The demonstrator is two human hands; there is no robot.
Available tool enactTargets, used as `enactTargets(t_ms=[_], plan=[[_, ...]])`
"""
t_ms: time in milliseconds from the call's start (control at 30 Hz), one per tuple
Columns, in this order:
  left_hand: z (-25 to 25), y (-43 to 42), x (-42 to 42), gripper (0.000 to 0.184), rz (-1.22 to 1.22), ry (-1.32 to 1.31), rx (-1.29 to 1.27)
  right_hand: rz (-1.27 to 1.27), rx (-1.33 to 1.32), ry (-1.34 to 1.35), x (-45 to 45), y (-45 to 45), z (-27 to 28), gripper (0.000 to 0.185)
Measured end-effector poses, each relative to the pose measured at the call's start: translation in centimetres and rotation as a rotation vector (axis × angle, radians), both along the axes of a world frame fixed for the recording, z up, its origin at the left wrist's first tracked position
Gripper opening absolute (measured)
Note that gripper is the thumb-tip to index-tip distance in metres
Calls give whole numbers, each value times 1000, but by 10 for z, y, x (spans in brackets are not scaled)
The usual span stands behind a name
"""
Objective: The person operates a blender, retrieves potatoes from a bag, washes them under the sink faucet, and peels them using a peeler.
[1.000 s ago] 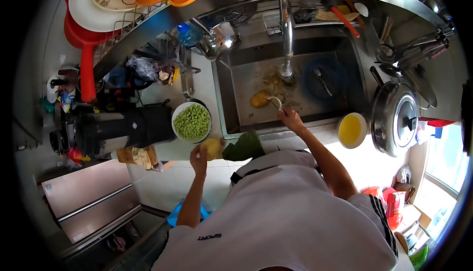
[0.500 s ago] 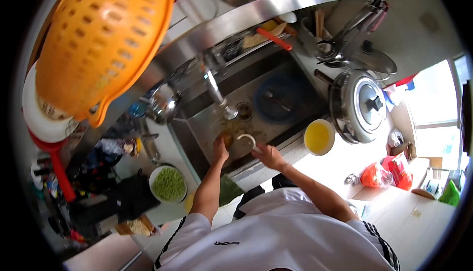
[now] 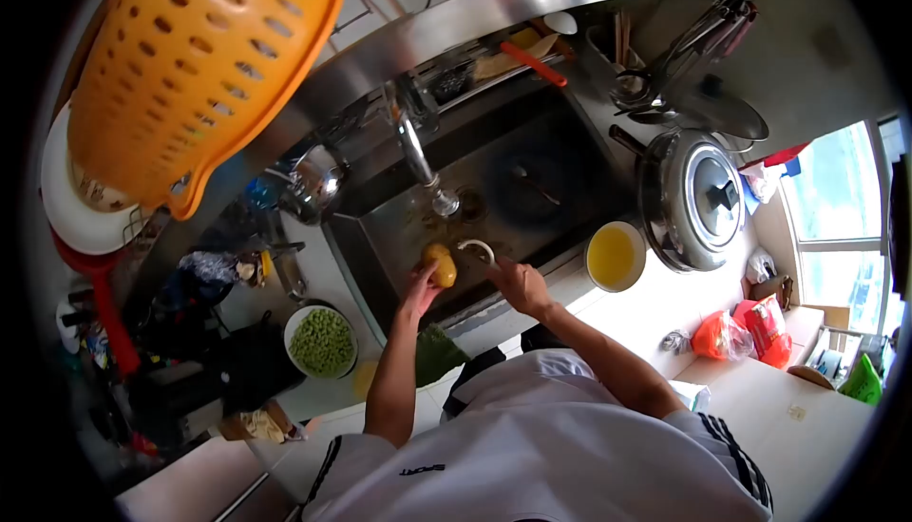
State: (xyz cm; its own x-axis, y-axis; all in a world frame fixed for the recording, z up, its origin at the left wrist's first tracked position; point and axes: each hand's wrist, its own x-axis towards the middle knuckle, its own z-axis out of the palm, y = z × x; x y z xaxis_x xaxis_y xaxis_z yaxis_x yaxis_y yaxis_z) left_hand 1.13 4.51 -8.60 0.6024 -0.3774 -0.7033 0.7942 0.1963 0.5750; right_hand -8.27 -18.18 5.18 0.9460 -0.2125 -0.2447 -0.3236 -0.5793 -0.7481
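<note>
Over the near part of the metal sink point(image 3: 366, 237), my left hand point(image 3: 416, 291) is closed around a yellow-brown potato point(image 3: 440, 265). The fingers of my right hand point(image 3: 521, 284) wrap the handle of a peeler point(image 3: 478, 247) with a curved, pale head. That head is just right of the potato, with a small gap between them. Above both hands is the faucet point(image 3: 418, 166). Brownish scraps lie on the sink floor near the drain point(image 3: 468, 204). A spoon point(image 3: 537, 185) rests in a dark blue basin at the sink's right side.
Right of the sink stand a bowl of yellow liquid point(image 3: 615, 256) and a lidded pan point(image 3: 692, 201). A bowl of green beans or peas point(image 3: 322, 341) is on the left counter. An orange colander point(image 3: 204, 66) hangs close at upper left. Red bags point(image 3: 746, 332) lie at far right.
My left hand has lifted slightly with the potato, which now shows more fully above the fingers. The peeler's head has turned and moved a little down. The view has brightened less over the sink.
</note>
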Motion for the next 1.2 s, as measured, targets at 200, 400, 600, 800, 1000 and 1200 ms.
enactTargets(t_ms=[200,400,600,800,1000,1200], plan=[[122,-9,-36,64,202,107,-453,268,-4,-130,27,31,27,18],[125,-6,-37,67,417,72,-94,494,-229,-183,24,71,40,23],[126,0,-45,67,383,43,50,507,-354,-69,42,59,18,20],[159,-2,-34,69,445,116,-61,301,-267,-52,40,4,-31,20],[141,0,-31,68,432,129,-84,418,-299,-192,26,68,23,17],[166,-4,-40,68,348,129,-67,312,-352,-10,56,24,-25,20]])
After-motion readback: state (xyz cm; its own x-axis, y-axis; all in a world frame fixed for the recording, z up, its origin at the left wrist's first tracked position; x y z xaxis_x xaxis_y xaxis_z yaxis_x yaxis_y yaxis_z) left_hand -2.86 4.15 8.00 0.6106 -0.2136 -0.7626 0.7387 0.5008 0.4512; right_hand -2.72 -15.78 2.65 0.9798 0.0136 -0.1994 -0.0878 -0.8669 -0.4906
